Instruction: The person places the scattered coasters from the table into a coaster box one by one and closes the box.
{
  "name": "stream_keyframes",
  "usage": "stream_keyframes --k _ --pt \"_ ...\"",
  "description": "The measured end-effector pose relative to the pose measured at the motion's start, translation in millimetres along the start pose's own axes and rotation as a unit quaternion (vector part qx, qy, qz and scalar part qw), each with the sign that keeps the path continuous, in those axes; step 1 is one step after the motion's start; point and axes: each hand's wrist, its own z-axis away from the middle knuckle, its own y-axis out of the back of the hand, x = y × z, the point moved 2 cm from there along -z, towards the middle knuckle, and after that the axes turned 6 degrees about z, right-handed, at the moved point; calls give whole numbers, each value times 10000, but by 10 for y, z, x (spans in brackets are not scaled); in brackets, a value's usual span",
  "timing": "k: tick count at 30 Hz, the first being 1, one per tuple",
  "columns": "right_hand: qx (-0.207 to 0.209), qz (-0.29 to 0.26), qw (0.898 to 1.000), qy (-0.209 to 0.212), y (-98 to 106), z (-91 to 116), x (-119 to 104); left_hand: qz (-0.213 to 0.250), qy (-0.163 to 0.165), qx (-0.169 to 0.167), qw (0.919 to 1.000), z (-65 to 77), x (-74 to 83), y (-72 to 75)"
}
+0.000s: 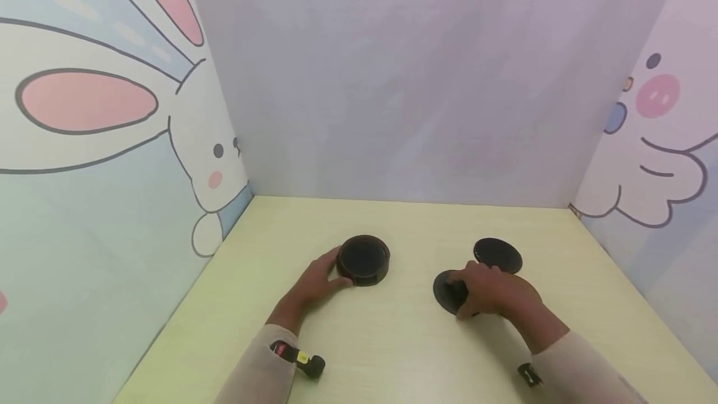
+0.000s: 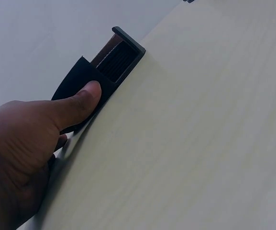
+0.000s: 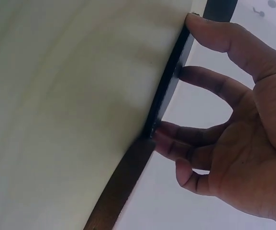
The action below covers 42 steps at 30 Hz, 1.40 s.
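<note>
In the head view a round black coaster holder (image 1: 364, 259), with a cutout in its near side, stands on the table. My left hand (image 1: 317, 280) grips its left side; the left wrist view shows the thumb against the holder's wall (image 2: 78, 79), the other fingers mostly hidden. My right hand (image 1: 483, 288) holds a thin round black coaster (image 1: 445, 292) across its edges, thumb on one side and fingers on the other. The right wrist view shows this coaster (image 3: 169, 84) low over or on the table; I cannot tell which. Adjoining it is a brown-edged disc (image 3: 122, 187), partly under my right hand in the head view.
Another black coaster (image 1: 498, 255) lies on the table just beyond my right hand. The pale wooden table (image 1: 392, 341) meets a grey cloth backdrop (image 1: 392, 80) at the rear. Cartoon-printed panels (image 1: 84, 235) stand on both sides.
</note>
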Motion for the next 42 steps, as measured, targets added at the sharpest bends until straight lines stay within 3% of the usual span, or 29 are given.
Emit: stream_keyframes --k 6,14,24,29,42 --pt "-40 -33 10000 37 21 -1 -18 -6 -98 -8 10000 -12 2 12" --pt "113 164 9994 285 0 -16 -32 44 45 -46 10000 -1 -23 -9" --pt "197 -65 9971 728 -12 -108 -31 14 5 -22 10000 3 -3 -3" --pt "386 8 9939 1035 2 -159 -57 41 -15 -18 10000 -8 -13 -5" --pt "975 -176 9866 1294 69 -218 -164 12 79 -40 10000 -12 -31 -8"
